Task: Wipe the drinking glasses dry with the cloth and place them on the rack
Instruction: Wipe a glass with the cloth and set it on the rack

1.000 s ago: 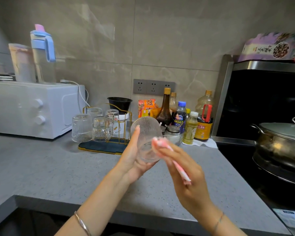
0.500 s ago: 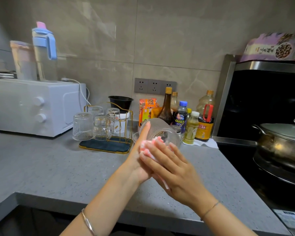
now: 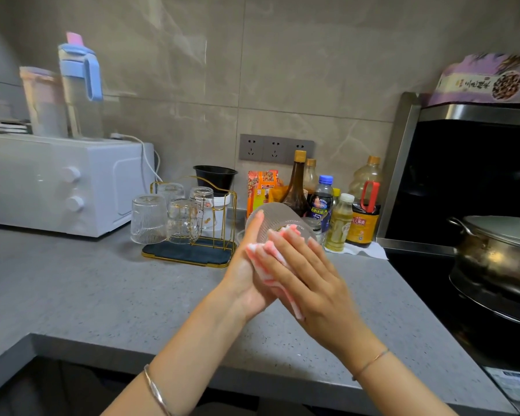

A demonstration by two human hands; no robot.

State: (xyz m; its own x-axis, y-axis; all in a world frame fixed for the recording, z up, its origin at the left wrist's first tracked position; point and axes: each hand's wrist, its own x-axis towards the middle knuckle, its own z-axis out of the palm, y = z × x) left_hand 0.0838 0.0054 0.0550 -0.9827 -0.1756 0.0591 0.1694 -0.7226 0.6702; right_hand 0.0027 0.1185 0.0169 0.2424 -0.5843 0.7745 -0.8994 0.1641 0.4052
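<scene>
A clear ribbed glass [image 3: 278, 216] is lifted above the counter, tilted on its side, and my left hand [image 3: 245, 283] grips it from the left with the thumb along its wall. My right hand [image 3: 308, 280] holds a pink-and-white cloth [image 3: 264, 265] and presses it against the glass's near side, fingers spread over it. The gold wire rack [image 3: 224, 205] on its dark base stands behind and to the left. Three upturned glasses are at the rack: a ribbed one [image 3: 147, 219], a patterned one [image 3: 182, 222] and one behind [image 3: 203, 202].
A white oven [image 3: 57, 181] with jugs on top stands at the back left. Sauce and oil bottles [image 3: 339, 220] crowd the wall just behind the glass. A steel pot [image 3: 499, 250] sits on the black hob at right. Grey counter [image 3: 102, 289] stretches in front.
My right hand brought the cloth from beside the glass onto its side and spread its fingers over it. The glass tipped further on its side and shifted a little right.
</scene>
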